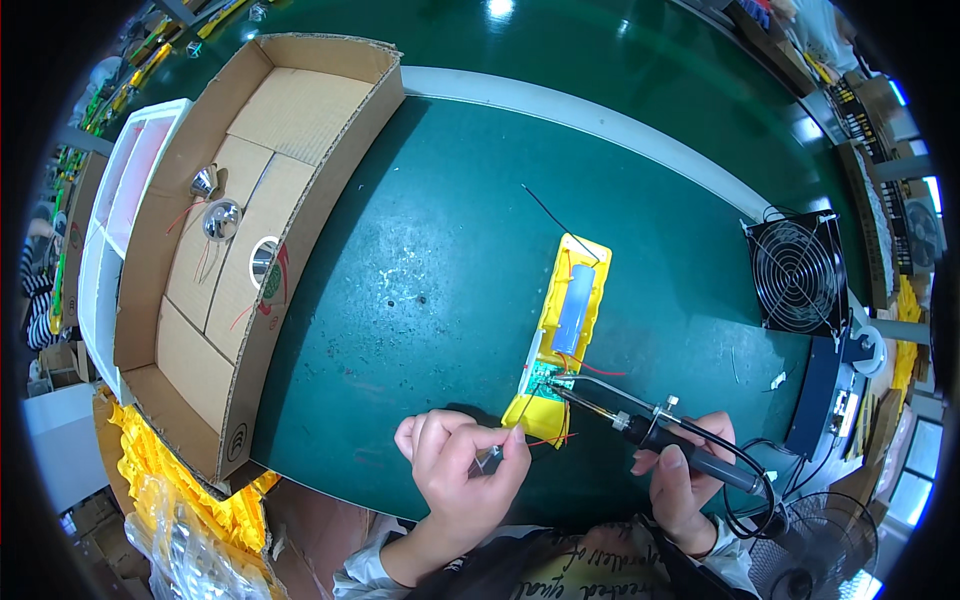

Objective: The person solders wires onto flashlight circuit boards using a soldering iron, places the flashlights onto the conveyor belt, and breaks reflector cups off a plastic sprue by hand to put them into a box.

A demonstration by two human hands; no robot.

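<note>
A yellow plastic housing (pixel 597 250) lies lengthwise on the green mat, with a blue cylindrical battery cell (pixel 574 310) and a small green circuit board (pixel 546 381) in it. My right hand (pixel 688 478) is closed round a black soldering iron (pixel 660 437) with a thin metal feed tube (pixel 610 386) alongside; both tips reach the board. Thumb and forefinger of my left hand (pixel 458 468) pinch a thin dark wire (pixel 530 410) by the housing's near end. Something small and silvery (pixel 487 460), partly hidden, shows under those fingers. Red wires (pixel 600 371) stick out of the housing.
An open cardboard box (pixel 270 215) at the left holds several shiny reflector cups (pixel 221 219) with red wires. A black fan (pixel 796 272) and a dark box-shaped unit (pixel 815 395) with cables stand at the right. Yellow parts (pixel 190 490) lie in a carton at lower left.
</note>
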